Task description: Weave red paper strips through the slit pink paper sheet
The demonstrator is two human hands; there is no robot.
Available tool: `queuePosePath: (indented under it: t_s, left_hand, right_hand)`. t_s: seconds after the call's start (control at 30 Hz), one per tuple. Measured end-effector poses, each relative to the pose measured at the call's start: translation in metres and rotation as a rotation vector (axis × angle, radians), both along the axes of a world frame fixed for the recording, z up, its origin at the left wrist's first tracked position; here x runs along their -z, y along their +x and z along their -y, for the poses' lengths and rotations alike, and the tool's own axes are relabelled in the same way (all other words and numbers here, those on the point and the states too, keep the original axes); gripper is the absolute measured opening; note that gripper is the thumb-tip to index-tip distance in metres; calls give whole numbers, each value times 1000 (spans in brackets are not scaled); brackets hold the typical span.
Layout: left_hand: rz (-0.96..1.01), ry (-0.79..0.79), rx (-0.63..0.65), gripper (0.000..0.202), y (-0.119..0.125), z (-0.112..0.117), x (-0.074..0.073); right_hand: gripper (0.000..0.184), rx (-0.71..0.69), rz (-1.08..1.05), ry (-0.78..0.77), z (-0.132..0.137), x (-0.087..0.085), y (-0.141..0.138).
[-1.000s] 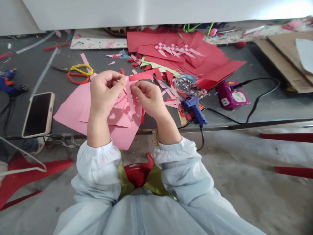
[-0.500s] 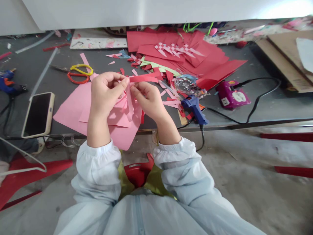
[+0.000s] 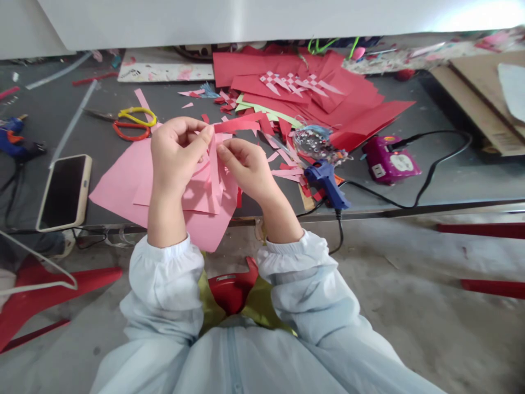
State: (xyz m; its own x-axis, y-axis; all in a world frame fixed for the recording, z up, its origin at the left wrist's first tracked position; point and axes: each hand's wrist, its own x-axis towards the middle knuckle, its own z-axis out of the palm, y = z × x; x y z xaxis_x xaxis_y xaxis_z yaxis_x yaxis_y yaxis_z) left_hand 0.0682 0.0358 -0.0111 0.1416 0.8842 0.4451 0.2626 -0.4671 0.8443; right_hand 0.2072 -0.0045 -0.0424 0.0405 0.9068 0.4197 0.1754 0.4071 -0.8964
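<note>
My left hand (image 3: 176,150) and my right hand (image 3: 245,167) are raised above the near edge of the table, fingers pinched on a small bundle of paper strips. A red strip (image 3: 240,125) juts out to the right from between the thumbs. Pink strips (image 3: 214,164) hang down between the two hands. Beneath the hands lie pink paper sheets (image 3: 123,183) that overhang the table edge.
A phone (image 3: 64,191) lies at the left, with scissors (image 3: 131,121) behind it. A blue glue gun (image 3: 326,180) with its cable lies right of my hands, a purple device (image 3: 389,161) beyond. Red paper sheets (image 3: 311,90) are piled at the back. A red stool (image 3: 229,287) is below.
The red strip has tilted and shifted slightly between my fingers. Both hands stay in the same place, fingers working the strips.
</note>
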Motion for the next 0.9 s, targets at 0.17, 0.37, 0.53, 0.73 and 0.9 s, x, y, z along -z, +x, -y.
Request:
queuePosePath:
  t_s: [0.17, 0.37, 0.53, 0.73, 0.9]
  left_hand:
    - [53, 9, 13, 14, 0, -1, 0]
    - [104, -43, -1, 11, 1, 0, -3]
    - [125, -64, -12, 12, 2, 0, -5]
    - [143, -51, -3, 13, 2, -2, -4]
    - [178, -38, 17, 16, 3, -2, -5]
  right_hand:
    - [47, -10, -3, -30, 2, -3, 0]
    - [40, 8, 39, -57, 4, -5, 0]
    - [32, -25, 50, -72, 3, -4, 0]
    - [35, -30, 63, -89, 2, -3, 1]
    - [41, -63, 41, -88, 3, -3, 1]
